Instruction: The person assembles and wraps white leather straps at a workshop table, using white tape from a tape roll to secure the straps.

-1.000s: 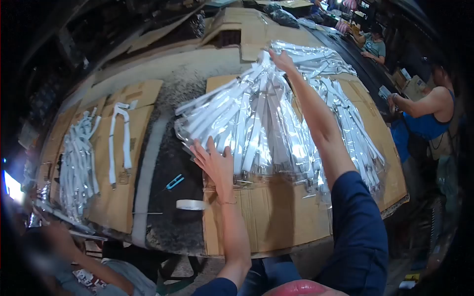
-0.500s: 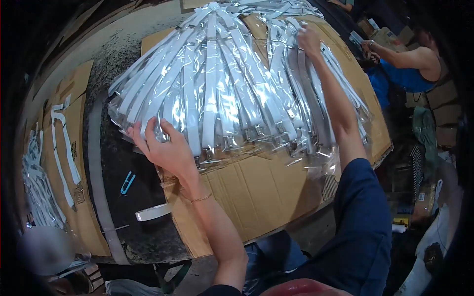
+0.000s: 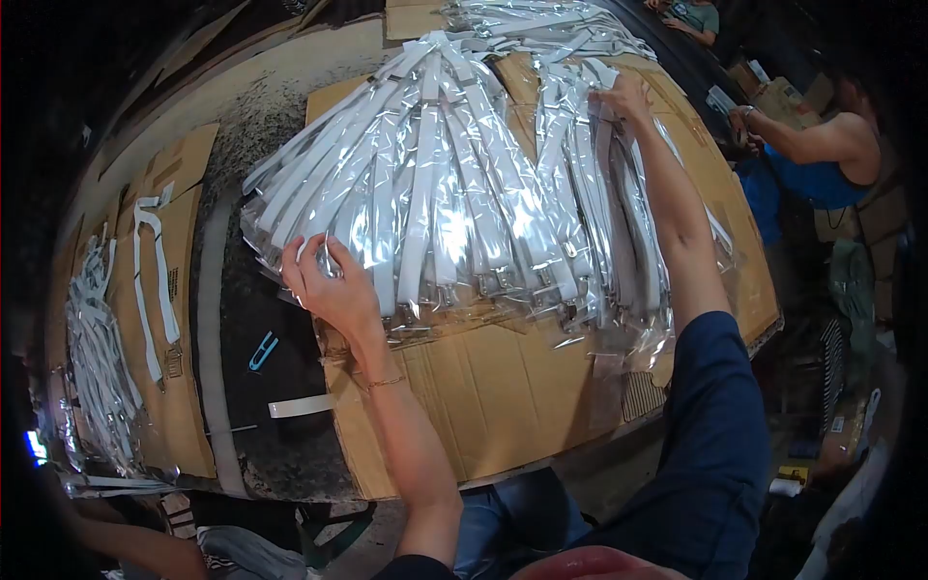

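A fan of white straps (image 3: pixel 418 213) with metal clips at the lower ends, looking like suspenders in clear plastic sleeves, covers the upper part of the cardboard. My left hand (image 3: pixel 333 295) is at the fan's lower left edge, fingers curved and apart against the shiny plastic. To the right lies a tighter bundle of the same straps (image 3: pixel 565 184), overlapping the fan. My right hand (image 3: pixel 626 99) is at the top of that bundle, fingers closed on a strap end. The forearm hides part of the bundle's right side.
Blue thread snips (image 3: pixel 263 351) and a white roll of tape (image 3: pixel 302 406) lie on the dark surface at left. Beyond them, loose straps (image 3: pixel 101 348) rest on cardboard (image 3: pixel 193 406). More straps (image 3: pixel 551 24) lie at the back. A co-worker in blue (image 3: pixel 822 174) sits at right.
The view has shifted, so the straps and cardboard appear farther right and lower. My hands keep nearly the same places on the straps. Another person's forearm now shows at lower left.
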Tool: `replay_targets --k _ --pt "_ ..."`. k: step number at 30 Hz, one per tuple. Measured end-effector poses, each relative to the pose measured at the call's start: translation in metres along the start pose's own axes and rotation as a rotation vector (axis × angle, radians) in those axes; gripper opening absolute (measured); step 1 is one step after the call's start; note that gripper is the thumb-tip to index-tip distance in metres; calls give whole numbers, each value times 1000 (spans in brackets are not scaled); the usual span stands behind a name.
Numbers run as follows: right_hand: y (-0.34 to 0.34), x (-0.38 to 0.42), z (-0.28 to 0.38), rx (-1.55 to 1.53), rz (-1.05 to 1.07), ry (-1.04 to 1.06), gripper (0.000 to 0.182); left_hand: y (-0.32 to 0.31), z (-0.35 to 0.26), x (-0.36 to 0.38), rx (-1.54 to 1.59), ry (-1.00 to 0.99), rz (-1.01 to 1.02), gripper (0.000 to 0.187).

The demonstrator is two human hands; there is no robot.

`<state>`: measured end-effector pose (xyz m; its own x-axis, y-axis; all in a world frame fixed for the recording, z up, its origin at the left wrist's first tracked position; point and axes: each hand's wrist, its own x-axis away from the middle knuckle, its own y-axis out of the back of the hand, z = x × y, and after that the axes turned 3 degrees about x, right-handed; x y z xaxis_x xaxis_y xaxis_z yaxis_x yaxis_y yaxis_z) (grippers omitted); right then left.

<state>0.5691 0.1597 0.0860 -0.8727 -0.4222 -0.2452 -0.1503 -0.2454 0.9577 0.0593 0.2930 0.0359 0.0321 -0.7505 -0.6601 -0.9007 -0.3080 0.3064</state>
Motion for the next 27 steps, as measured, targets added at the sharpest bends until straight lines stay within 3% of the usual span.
replay_targets --k 1,5,7,11,15,17,18,19,22,25,27 --pt "2 7 0 12 -113 3 66 -1 0 1 5 -11 -2 15" --pt "4 10 -9 18 -233 45 67 -1 -1 1 8 -11 -6 14" --pt "6 -3 -24 -113 -168 311 66 -1 -1 -1 25 -13 -12 14" --pt "45 2 -37 -333 -190 251 60 -8 -3 1 91 -18 -34 12" --pt "110 12 -26 -433 -358 138 55 -15 -20 8 151 -78 -39 10" --pt "156 31 -20 -622 -192 29 53 -13 -32 11 198 -142 -16 8" --pt "175 41 -17 -647 -241 78 50 -13 -37 11 217 -166 -23 8" --pt "194 50 -16 -646 -260 80 50 -10 -48 11 232 -173 -32 8" --pt "255 101 -10 -833 -324 366 44 -3 -80 23 470 -252 104 13" --pt "306 152 -5 -901 -348 552 45 3 -161 31 652 -280 273 21" --pt "339 186 1 -855 -399 589 47 24 -232 20 730 -406 364 47"
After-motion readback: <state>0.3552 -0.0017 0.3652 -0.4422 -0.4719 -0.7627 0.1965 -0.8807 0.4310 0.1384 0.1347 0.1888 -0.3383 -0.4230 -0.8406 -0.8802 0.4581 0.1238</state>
